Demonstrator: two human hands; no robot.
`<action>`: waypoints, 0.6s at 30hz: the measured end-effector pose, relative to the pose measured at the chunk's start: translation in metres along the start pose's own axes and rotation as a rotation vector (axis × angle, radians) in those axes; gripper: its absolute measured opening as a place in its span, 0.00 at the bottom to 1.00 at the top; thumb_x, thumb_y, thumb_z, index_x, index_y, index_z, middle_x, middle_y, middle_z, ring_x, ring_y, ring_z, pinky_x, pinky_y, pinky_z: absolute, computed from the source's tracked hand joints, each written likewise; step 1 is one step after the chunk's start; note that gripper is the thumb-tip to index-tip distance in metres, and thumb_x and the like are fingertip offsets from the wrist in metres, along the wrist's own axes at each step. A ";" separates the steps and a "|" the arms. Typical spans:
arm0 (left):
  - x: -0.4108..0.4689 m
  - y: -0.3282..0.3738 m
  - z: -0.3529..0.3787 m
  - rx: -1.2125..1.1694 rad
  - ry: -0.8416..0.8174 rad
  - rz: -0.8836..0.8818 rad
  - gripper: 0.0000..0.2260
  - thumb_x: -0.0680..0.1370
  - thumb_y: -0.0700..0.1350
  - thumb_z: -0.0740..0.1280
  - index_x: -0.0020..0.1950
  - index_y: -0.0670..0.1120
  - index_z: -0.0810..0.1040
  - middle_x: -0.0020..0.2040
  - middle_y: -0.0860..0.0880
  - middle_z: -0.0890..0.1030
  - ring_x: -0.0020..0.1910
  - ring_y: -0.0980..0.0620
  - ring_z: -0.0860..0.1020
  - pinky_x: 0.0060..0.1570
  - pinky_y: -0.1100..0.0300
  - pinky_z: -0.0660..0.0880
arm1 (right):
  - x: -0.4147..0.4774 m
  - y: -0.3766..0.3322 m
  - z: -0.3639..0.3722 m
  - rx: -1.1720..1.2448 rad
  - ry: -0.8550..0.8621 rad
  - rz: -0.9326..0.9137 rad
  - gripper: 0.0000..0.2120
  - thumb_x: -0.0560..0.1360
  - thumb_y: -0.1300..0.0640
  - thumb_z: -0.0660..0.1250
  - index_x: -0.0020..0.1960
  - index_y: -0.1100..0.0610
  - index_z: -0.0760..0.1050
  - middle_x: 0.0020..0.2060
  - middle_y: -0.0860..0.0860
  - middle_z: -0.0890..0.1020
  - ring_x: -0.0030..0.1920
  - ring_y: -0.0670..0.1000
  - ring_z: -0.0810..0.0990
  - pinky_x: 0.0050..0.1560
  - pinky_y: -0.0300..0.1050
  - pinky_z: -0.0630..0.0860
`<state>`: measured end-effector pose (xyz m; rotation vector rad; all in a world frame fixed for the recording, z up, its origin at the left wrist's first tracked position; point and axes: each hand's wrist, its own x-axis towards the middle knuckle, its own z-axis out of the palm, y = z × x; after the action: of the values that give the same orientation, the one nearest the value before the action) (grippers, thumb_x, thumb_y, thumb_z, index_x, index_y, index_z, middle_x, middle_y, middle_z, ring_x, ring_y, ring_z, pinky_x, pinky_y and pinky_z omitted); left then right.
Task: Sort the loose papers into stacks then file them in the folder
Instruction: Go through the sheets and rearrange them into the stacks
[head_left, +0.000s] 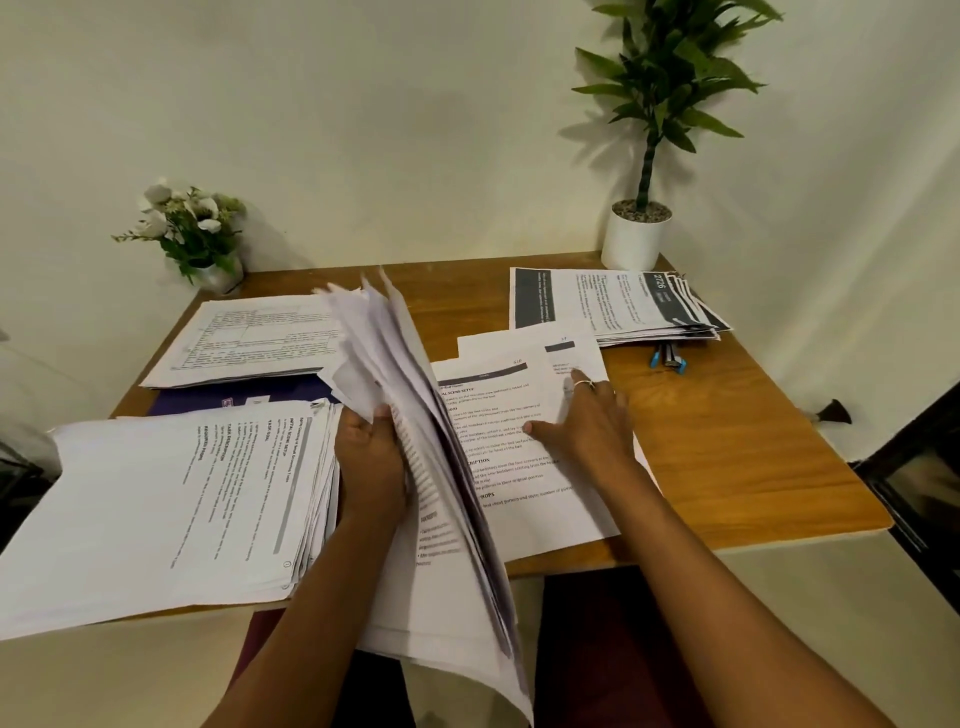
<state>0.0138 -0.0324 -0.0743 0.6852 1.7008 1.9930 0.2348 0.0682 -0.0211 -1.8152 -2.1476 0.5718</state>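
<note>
Head | L hand (371, 452) grip holds fanned floppy paper sheaf (410, 353) | R hand (592, 415) flat on printed sheet (524, 499)

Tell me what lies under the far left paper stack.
A dark blue folder shows beneath the far left paper stack. Most of it is covered by that stack and the nearer stack.

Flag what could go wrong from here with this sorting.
1. The left hand alone grips the fanned bundle; loose sheets could slip out and mix with the sorted piles.
2. The near stack overhangs the table edge, so a nudge from the forearm might tip it off.
3. The folder lies partly under the far stack; pulling it out could scatter that stack.
</note>
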 end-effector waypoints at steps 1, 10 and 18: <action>-0.002 0.002 0.001 0.020 0.009 0.001 0.08 0.79 0.52 0.65 0.56 0.52 0.79 0.46 0.59 0.85 0.46 0.61 0.83 0.45 0.62 0.79 | 0.003 -0.002 0.000 0.019 -0.007 0.015 0.47 0.69 0.37 0.77 0.79 0.54 0.60 0.74 0.58 0.69 0.75 0.62 0.63 0.71 0.58 0.66; -0.003 0.003 0.004 -0.024 0.058 -0.028 0.08 0.84 0.43 0.65 0.60 0.42 0.78 0.43 0.58 0.85 0.42 0.62 0.83 0.38 0.69 0.77 | 0.015 -0.001 -0.005 0.235 -0.081 0.004 0.19 0.73 0.48 0.77 0.60 0.53 0.79 0.58 0.52 0.84 0.53 0.55 0.83 0.54 0.54 0.81; -0.008 0.009 0.004 -0.001 0.020 -0.021 0.06 0.85 0.42 0.61 0.60 0.46 0.77 0.45 0.60 0.85 0.46 0.64 0.83 0.39 0.73 0.77 | 0.012 0.010 -0.023 0.638 -0.027 -0.006 0.06 0.78 0.50 0.73 0.45 0.50 0.78 0.43 0.50 0.85 0.43 0.50 0.84 0.35 0.45 0.79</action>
<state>0.0222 -0.0357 -0.0656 0.6465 1.7120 1.9929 0.2517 0.0842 -0.0065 -1.4427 -1.7001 1.1271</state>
